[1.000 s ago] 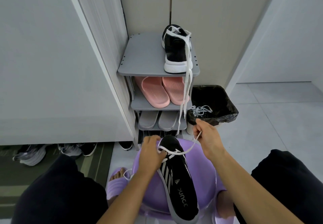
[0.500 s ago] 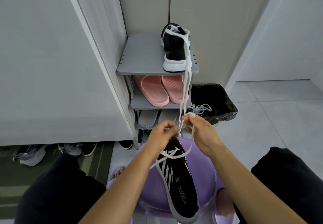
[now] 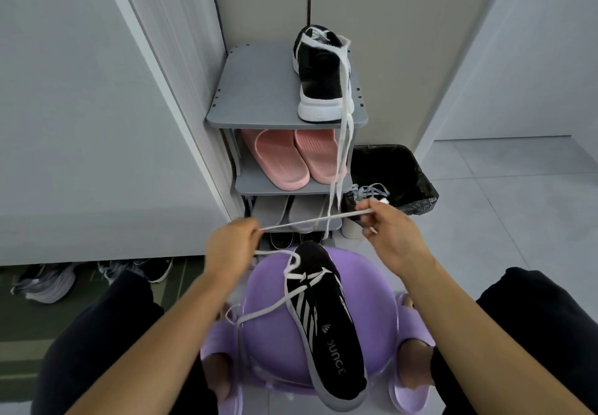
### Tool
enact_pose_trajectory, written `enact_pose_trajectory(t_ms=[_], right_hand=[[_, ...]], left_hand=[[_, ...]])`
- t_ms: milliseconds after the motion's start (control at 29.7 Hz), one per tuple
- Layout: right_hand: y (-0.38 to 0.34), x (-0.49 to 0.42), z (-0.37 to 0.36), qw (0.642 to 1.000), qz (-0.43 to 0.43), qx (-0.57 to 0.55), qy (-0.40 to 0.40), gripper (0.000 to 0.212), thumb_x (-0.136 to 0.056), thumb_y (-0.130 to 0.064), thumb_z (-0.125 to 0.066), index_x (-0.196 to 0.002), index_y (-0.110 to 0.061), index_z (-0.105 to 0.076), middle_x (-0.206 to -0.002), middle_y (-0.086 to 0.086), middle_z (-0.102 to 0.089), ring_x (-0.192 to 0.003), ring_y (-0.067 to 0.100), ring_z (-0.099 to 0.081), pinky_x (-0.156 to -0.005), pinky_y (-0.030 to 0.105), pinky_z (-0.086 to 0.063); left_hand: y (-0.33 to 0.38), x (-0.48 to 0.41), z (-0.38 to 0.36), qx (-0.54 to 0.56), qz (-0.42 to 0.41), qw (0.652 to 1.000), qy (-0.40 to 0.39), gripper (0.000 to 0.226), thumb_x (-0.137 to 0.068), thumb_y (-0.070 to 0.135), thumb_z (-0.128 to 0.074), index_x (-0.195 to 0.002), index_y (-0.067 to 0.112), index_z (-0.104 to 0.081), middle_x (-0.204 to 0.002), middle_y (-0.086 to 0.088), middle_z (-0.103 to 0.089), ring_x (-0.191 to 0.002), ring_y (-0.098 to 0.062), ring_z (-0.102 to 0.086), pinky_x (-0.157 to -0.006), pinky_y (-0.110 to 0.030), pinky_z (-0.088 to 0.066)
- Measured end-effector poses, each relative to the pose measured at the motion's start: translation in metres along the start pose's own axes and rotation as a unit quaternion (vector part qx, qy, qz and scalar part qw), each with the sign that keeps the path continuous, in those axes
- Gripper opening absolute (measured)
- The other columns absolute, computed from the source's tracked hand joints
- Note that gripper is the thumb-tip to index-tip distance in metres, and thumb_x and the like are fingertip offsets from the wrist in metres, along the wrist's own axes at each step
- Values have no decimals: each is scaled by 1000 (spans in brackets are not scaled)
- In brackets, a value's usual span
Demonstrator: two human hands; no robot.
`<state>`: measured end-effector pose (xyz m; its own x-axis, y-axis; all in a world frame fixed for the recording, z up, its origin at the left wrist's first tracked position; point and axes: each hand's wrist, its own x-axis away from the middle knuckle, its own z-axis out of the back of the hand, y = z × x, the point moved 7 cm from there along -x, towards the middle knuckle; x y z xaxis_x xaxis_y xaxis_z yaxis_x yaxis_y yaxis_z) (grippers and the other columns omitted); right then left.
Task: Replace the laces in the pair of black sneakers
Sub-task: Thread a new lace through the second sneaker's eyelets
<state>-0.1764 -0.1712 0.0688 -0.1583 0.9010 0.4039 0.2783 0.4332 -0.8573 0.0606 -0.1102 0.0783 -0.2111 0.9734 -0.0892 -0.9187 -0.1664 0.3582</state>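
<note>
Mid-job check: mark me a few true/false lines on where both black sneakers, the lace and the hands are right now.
1. The left hand and right hand each pinch the flat white lace stretched between them. True.
2. The black striped sneaker lies on the floor. False: it rests on the round purple plastic stool.
3. The other black white-soled sneaker stands on the top shelf of the grey shoe rack, with white lace ends hanging down. True.
4. The pink rubber slippers share that top shelf. False: they sit one shelf lower.
5. The black-lined waste bin stands left of the rack. False: it stands to its right.
</note>
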Motion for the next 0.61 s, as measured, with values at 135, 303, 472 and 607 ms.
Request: enact_pose_trajectory(t_ms=[135, 303, 472, 607], right_hand=[[-7, -6, 14, 999, -22, -15, 24, 31, -96, -16, -47, -66, -9, -52, -68, 2, -53, -47, 7, -40, -40, 16, -32], [-20, -9, 26, 997, 9, -58, 55, 33, -95, -15, -49, -62, -10, -51, -60, 2, -58, -47, 7, -50, -43, 16, -41], [-16, 2, 2, 994, 55, 89, -4, 44, -94, -6, -46, -50, -10, -53, -60, 5, -57, -52, 15, -47, -54, 23, -43], [4, 15, -48, 976, 70, 172, -116, 39, -96, -5, -42, -59, -6, -55, -69, 8, -57, -56, 10, -53, -60, 20, -45]], left_hand=[[-48, -2, 14, -145, 34, 989, 7, 14, -89, 11, -56, -79, 5, -63, -76, -10, -62, -65, -30, -60, -47, -24, -31], [-80, 6, 12, -295, 142, 932, -156, 18, -90, 8, -46, -100, 12, -61, -100, -6, -63, -92, -27, -62, -66, -28, -43], [-51, 12, -16, -148, 58, 958, -239, 52, -86, 27, -64, -133, 18, -44, -126, -3, -51, -110, -19, -53, -87, -27, -43], [35, 18, -26, 356, 30, 909, -214, 47, -84, 19, -66, -127, 19, -47, -112, 12, -59, -106, -3, -57, -89, -11, -42]])
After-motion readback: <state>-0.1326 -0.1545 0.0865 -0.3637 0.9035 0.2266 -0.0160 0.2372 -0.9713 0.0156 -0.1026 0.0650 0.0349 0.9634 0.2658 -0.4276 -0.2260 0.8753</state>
